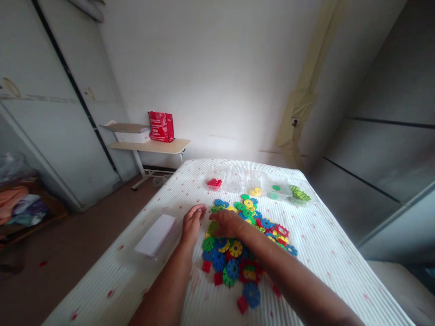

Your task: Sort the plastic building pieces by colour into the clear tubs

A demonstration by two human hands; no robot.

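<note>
My left hand [193, 221] is at the left edge of a pile of plastic snap-together discs [236, 248], with its fingers curled together. Whatever it may hold is hidden. Over the upper left of the pile reaches my right hand [227, 222], palm down, its fingertips apart above a lime-green piece [213, 227]. I cannot tell whether they touch it. Blue, yellow and green notched discs mix with red square pieces [218, 278] in the pile, and part of it is hidden under my right forearm.
Along the far side stand clear trays: one with red pieces [214, 182], one with yellow discs [255, 192], one with green discs [276, 187], one with lime-green pieces [299, 193]. A white box [156, 235] lies left. A side table [159, 146] bears a red bag [161, 127].
</note>
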